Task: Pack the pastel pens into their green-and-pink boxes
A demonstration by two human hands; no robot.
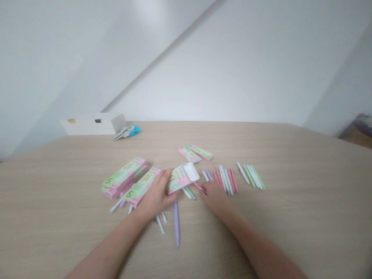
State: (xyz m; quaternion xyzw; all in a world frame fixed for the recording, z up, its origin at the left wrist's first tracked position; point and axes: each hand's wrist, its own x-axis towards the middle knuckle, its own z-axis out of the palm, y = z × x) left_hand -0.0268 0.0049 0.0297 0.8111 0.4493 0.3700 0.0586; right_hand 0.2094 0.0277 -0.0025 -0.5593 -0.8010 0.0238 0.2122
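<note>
From here I see both forearms reach forward over the table, hands close together. The left hand (158,195) spans a pink-and-green printed cardboard carton (178,181), thumb on the near side, fingers curled over its left end. The right hand (214,197) has its fingertips pinched, nearly closed, on a slim pink pen (198,186) beside the carton's white open flap (191,172). The carton lies tilted between the two sets of fingers; print is blurred. Left of the left fingers sit stacked matching cartons (124,176); a long purple pen (177,228) points away below that thumb. Beyond the right fingertips lie two more cartons (196,153); to their right, red and white pens (226,180).
</note>
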